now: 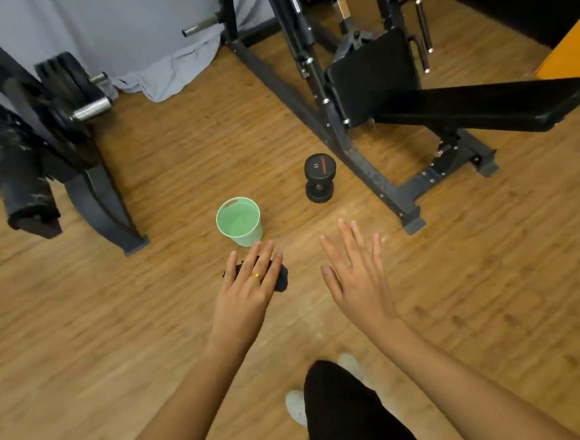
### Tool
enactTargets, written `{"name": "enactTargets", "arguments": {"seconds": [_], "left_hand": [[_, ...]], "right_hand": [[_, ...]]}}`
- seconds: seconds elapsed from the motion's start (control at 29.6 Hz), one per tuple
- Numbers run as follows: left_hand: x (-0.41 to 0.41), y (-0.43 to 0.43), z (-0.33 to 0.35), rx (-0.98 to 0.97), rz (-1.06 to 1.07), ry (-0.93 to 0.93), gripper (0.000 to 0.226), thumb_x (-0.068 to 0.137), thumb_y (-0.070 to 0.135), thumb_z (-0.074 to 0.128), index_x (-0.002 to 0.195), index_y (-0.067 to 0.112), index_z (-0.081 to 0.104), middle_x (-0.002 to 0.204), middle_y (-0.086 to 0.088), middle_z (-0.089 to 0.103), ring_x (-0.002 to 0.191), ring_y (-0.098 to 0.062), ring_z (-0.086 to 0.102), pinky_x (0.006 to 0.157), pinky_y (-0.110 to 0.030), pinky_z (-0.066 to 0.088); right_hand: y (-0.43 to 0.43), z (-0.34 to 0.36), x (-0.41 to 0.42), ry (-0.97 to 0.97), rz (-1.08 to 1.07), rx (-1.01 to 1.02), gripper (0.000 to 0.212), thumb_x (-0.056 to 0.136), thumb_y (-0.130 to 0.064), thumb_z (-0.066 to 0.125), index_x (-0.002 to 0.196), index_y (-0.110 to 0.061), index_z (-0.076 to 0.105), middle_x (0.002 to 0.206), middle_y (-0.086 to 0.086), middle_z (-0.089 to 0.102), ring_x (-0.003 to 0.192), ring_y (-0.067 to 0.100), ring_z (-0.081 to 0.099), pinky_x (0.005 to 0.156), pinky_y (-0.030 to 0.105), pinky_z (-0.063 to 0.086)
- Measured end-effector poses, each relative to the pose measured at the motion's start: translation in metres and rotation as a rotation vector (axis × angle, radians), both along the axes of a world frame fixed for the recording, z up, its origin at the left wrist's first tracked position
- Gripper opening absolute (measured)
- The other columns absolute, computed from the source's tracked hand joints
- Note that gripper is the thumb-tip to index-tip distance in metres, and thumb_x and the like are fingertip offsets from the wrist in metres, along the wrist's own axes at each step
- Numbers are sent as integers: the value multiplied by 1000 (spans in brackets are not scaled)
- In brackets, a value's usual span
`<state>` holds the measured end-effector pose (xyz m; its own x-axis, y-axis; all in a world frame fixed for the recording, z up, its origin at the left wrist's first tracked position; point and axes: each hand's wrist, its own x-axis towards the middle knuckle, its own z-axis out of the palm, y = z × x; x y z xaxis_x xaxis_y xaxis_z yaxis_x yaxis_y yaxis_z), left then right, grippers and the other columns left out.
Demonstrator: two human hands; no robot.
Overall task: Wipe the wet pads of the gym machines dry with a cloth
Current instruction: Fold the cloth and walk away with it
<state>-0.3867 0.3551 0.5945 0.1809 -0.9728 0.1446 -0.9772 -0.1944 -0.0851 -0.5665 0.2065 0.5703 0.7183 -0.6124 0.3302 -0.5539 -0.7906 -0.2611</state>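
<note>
The left hand is hovering flat, fingers straight, directly over the cloth, which is lying left to right beneath it; contact is unclear. The right hand is hanging spread and empty, just right. A pad is sitting far right.

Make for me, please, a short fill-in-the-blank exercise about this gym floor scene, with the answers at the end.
The dumbbell on the floor bears the number ___.
The bucket near it is ___ in colour.
The dark cloth shows under the left hand, while the right hand, fingers spread, holds ___.
Missing words: 15; green; nothing.
</note>
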Motion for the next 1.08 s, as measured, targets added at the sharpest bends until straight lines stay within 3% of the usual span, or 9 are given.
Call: {"name": "enactTargets", "arguments": {"seconds": [0.14,0.47,0.81,1.08], "left_hand": [[75,-49,-33,80,-39,4,62,92,1,25,149,8,46,159,-12,38,150,-30,31,119,-54,18],[252,-178,-139,91,-72,97,60,92,-4,34,151,4,40,156,-13,44,147,-32,37,119,-55,23],[356,-260,-276,88,-96,199,64,89,-4,28,153,2,35,157,-11,43,147,-30,38,118,-57,28],[416,-288,-409,107,-213,295,56,96,4,35,152,0,34,157,-15,42,147,-27,37,115,-56,37]], "right_hand": [[-30,-38,71,50,-33,32,51,105,-31,42,155,-21,37,165,16,24,154,33,19,120,60,16],[-141,-145,240,42,-75,122,52,102,-28,52,152,-21,41,162,17,31,152,35,25,118,63,22],[-203,-270,356,28,-84,140,48,101,-27,56,148,-18,51,159,13,38,150,33,30,122,57,15],[-215,-398,422,9,53,100,40,101,-28,61,138,-11,60,143,12,58,139,35,48,117,61,28]]}}
